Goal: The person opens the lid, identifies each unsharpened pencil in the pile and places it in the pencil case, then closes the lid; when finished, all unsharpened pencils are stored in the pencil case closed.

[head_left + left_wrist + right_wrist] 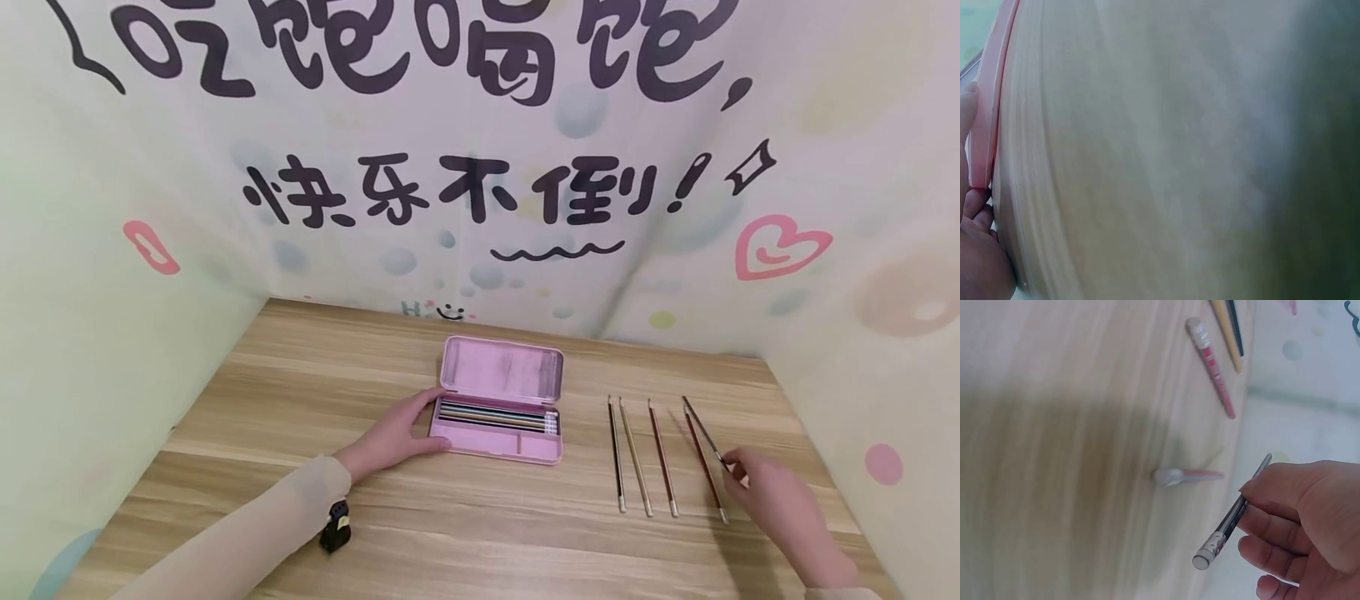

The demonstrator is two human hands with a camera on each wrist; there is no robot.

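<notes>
A pink pencil case (495,442) lies with its lid raised, and a row of pencils (491,415) fills its rear compartment. My left hand (393,433) holds the case's left end, thumb at the front corner and fingers at the back. In the left wrist view only the case's pink side (991,100) and part of the hand show. My right hand (780,504) pinches a dark pencil (1230,520) between thumb and fingers, its white eraser end toward me. That pencil is tilted above a red pencil (705,462) on the table.
Left of the red pencil lie a dark red pencil (663,458), a tan pencil (636,457) and a black pencil (616,454), roughly side by side. A printed cloth wall (465,275) rises behind the wooden table (465,533), with side walls left and right.
</notes>
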